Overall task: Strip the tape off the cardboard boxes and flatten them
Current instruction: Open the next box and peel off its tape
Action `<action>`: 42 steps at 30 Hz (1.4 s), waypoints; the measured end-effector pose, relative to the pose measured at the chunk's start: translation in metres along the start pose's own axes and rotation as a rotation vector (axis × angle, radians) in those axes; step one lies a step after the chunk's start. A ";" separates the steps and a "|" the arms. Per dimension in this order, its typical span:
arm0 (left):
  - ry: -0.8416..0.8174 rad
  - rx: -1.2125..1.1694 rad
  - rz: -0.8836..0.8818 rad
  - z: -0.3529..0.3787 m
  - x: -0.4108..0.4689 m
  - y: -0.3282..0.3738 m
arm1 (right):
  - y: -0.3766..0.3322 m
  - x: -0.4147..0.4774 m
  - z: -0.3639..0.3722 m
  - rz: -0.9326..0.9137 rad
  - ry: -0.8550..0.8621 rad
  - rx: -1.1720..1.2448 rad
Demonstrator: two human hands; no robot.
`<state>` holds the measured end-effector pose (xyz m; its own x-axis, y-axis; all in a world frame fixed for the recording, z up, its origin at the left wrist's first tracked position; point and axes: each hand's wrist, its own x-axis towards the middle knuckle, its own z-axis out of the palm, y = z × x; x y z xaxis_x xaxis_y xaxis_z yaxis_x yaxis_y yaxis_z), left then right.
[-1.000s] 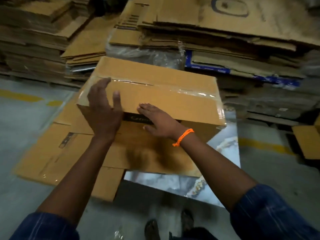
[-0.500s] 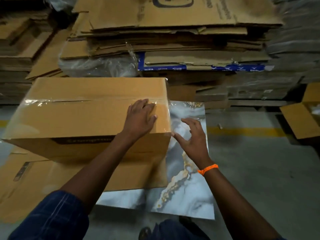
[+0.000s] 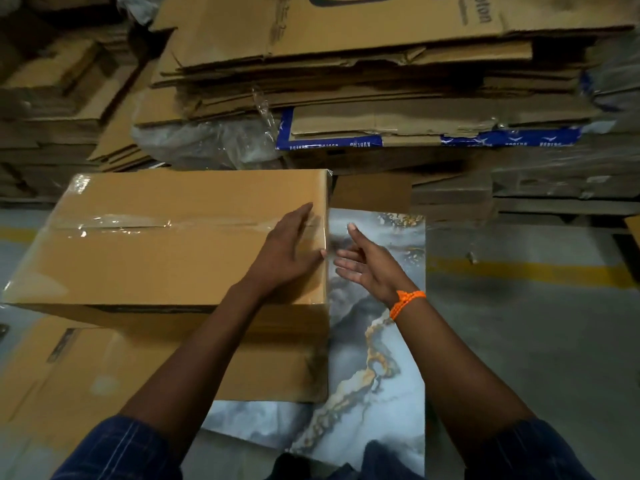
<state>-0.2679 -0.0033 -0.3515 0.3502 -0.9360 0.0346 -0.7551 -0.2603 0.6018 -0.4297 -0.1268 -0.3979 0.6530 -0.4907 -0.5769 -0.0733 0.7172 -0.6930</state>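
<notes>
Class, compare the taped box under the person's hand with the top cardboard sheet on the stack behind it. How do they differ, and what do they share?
The box stands assembled; the top sheet lies flattened. Clear tape runs along the box's plain top; the top sheet bears dark print. The left hand rests on the box; nothing touches the top sheet. Both are brown cardboard.

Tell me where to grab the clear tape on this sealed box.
Pinch the clear tape where it wraps the right end of the box, coming from the right. Along the top seam it lies flat; that corner probably offers a loose edge.
</notes>
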 end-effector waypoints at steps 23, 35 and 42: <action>-0.004 -0.072 0.050 0.014 -0.018 -0.008 | -0.014 -0.037 0.070 -0.330 0.334 -0.281; 0.113 -0.127 0.118 0.022 -0.010 -0.011 | 0.052 -0.087 0.044 -0.241 0.294 -0.345; 0.100 -0.087 0.134 0.024 -0.013 -0.014 | 0.048 -0.099 0.034 0.003 0.008 -0.280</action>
<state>-0.2755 0.0065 -0.3797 0.3068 -0.9314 0.1958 -0.7492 -0.1094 0.6532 -0.4723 -0.0269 -0.3591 0.6465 -0.4938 -0.5816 -0.2813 0.5543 -0.7833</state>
